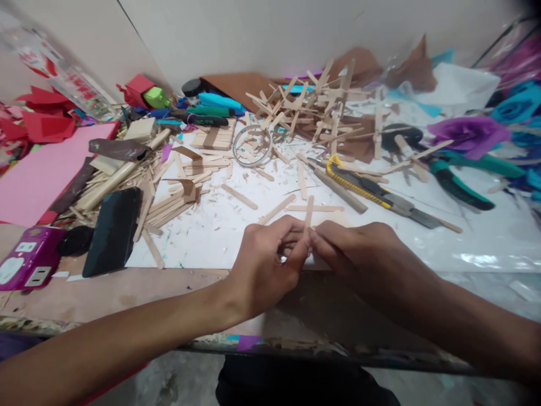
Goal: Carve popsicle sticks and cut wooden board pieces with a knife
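Wooden stick (310, 210): left of the cutter (380, 194), on its near side.
Left hand (270, 259): thumb and fingers pinch the stick's lower end.
Right hand (363, 248): pinches the same end.
Black phone (113, 231): well left of the cutter.
Green-handled pliers (454, 181): right of the cutter.

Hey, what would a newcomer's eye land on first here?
Probably the left hand, pinching a small wooden stick at front centre, with the right hand meeting it there. Next, perhaps, the tangled pile of sticks behind them. Farther right, a yellow-edged cutter and a purple paper flower stand out.
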